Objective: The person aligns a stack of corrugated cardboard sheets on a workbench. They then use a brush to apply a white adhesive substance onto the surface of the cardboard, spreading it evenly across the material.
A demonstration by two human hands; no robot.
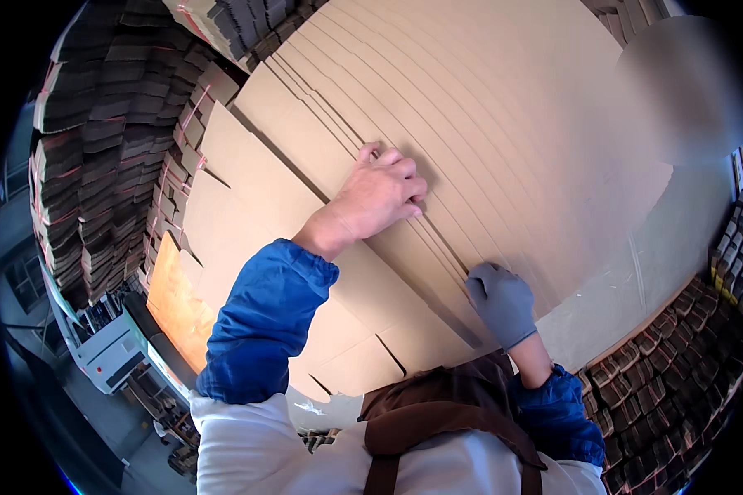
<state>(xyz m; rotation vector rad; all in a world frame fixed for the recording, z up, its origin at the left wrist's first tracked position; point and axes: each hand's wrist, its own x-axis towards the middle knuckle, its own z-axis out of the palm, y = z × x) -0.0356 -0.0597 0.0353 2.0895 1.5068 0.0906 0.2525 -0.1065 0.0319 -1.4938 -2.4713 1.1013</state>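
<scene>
Brown apron point(442, 422) and white sleeve point(243, 437) are nearest the camera. Fanned cardboard sheets point(487, 115) lie beyond, mostly ahead and right of the fingers, stepped edges running upper left to lower right. Left hand point(380, 194), bare, touches these edges midway, fingers bent; right hand point(501, 304), grey-gloved, fingers curled together, meets them nearer the apron. Whether either is clamped on a sheet cannot be determined. Slotted cardboard point(252, 219) lies leftward.
</scene>
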